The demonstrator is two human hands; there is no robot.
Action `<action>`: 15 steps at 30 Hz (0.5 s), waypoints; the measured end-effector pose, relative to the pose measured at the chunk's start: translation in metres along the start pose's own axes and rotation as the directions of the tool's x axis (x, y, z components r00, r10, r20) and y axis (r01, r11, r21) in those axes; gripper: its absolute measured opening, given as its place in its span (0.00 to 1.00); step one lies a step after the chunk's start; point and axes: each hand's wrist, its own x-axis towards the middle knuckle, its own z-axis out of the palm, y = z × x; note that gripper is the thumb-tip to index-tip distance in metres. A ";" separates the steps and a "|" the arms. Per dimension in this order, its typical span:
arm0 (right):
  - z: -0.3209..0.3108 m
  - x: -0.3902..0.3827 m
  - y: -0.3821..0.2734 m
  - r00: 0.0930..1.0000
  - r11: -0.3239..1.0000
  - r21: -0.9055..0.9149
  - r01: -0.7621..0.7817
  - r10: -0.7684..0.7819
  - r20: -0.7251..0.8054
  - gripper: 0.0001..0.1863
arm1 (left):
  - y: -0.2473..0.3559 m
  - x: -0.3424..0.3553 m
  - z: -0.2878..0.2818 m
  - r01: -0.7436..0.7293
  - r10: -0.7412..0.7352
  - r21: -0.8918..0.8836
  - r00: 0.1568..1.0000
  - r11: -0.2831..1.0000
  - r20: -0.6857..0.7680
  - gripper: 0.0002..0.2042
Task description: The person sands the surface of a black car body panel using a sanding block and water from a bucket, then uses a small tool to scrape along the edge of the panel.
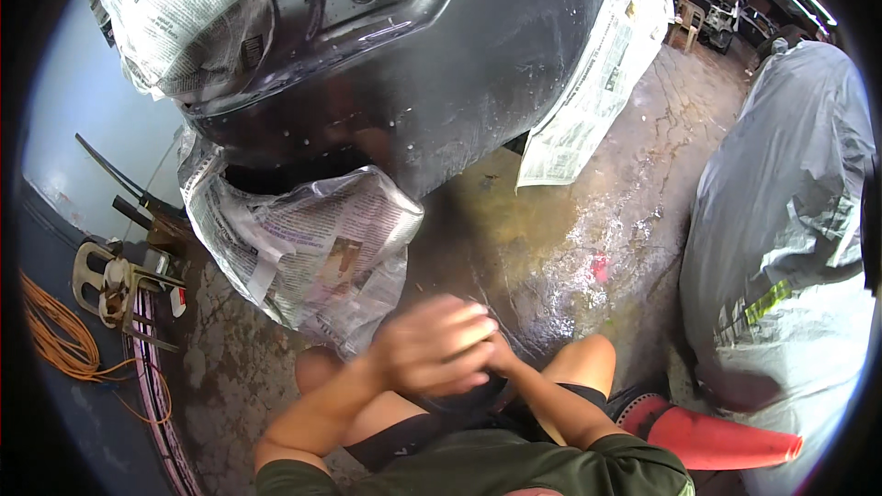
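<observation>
— What do we see of the two hands?

— We see the left hand (432, 342) lying over the right hand (496, 356), both pressed together in front of the knees (588, 358). The picture is blurred there. The fingers of the left hand are curled closed around the right hand. For the right hand, we cannot tell its grip, because it is mostly hidden under the left one. We cannot tell if some small thing is held between them.

— And what is nearest to the hands?

— Just beyond them, a little to the left, we see a bundle of newspaper (303, 239) wrapped around a low part of the dark car body (459, 64). The hands are near the newspaper but apart from it. The car body is glossy and fills the far middle of the view. More newspaper sheets cover it at the far left (175, 18) and hang at its right edge (597, 73).

— What else is around?

— The concrete floor (570, 239) is wet and stained. At the near right lies an orange traffic cone (707, 436) on its side, just beside the right knee. Behind it stands something covered with a grey sheet (790, 220). At the left we see a coil of orange cable (55, 340) and some metal tools (119, 280) by the wall.
</observation>
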 end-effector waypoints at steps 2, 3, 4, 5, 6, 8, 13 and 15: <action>-0.010 -0.006 -0.044 0.989 0.884 0.447 -0.134 0.091 0.116 0.20 | -0.010 -0.036 0.064 0.238 -0.233 -0.021 0.963 0.971 0.133 0.18; -0.015 -0.012 -0.080 0.970 0.783 0.579 -0.229 0.135 0.201 0.21 | -0.021 -0.055 0.084 0.409 -0.400 -0.045 0.907 0.912 0.135 0.18; -0.021 -0.014 -0.108 0.976 0.765 0.610 -0.208 0.124 0.177 0.21 | -0.031 -0.076 0.108 0.402 -0.392 -0.045 0.909 0.915 0.138 0.18; -0.029 -0.017 -0.128 0.985 0.757 0.631 -0.169 0.106 0.137 0.22 | -0.042 -0.094 0.132 0.692 -0.682 -0.205 0.720 0.692 0.129 0.17; -0.035 -0.016 -0.137 0.995 0.796 0.597 -0.098 0.072 0.068 0.22 | -0.055 -0.101 0.140 0.867 -0.878 -0.342 0.441 0.362 0.188 0.16; -0.042 -0.015 -0.155 0.996 0.867 0.497 0.045 0.002 -0.092 0.20 | -0.075 -0.100 0.133 0.886 -0.852 -0.434 0.349 0.164 0.390 0.15; -0.051 -0.015 -0.152 0.977 0.883 0.465 0.067 0.037 -0.211 0.16 | -0.073 -0.076 0.129 0.856 -0.769 -0.511 0.382 0.086 0.512 0.12; -0.048 -0.012 -0.150 0.928 0.977 0.067 0.201 -0.168 -0.333 0.19 | -0.079 -0.071 0.123 0.872 -0.772 -0.475 0.380 0.116 0.510 0.12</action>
